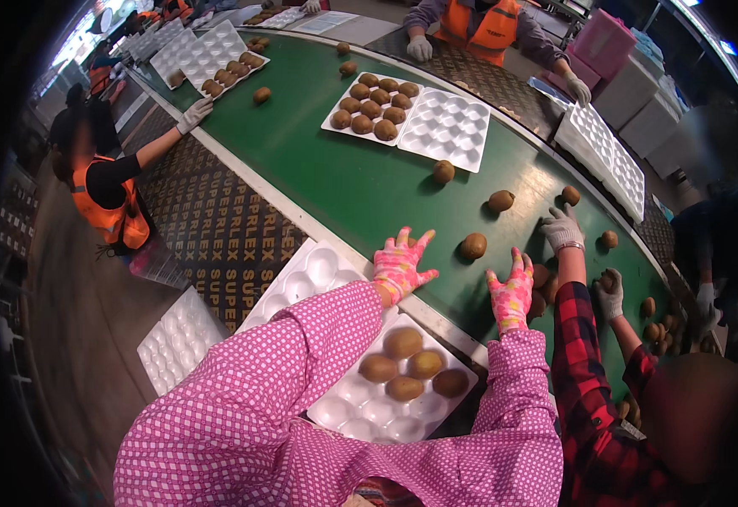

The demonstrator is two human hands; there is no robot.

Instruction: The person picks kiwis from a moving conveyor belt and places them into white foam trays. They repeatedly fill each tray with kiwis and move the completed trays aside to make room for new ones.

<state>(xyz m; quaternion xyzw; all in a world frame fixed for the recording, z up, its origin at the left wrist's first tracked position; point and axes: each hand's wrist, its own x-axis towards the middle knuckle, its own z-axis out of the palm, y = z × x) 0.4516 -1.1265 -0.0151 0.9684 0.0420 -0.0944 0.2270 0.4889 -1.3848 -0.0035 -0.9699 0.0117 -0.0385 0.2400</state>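
Note:
My left hand (403,265), in a pink floral glove, reaches over the near edge of a green conveyor belt (293,165). Its fingers are spread around a kiwifruit (412,242) that they partly hide; a firm grip is not visible. To the right, my right hand (512,293), gloved alike, is over the belt with thumb and fingers apart, beside a cluster of kiwifruit (538,304). Below my forearms lies a white moulded tray (384,415) with several kiwifruit (403,343) in its upper cells and bare lower cells. A loose kiwifruit (473,246) rests between my hands.
Close on my right, a co-worker's gloved hand (562,228) reaches past a kiwifruit; their other hand (609,295) holds one. A part-filled double tray (445,123) sits on the belt. White trays (308,272) lie left of my arm. Other workers stand along both sides.

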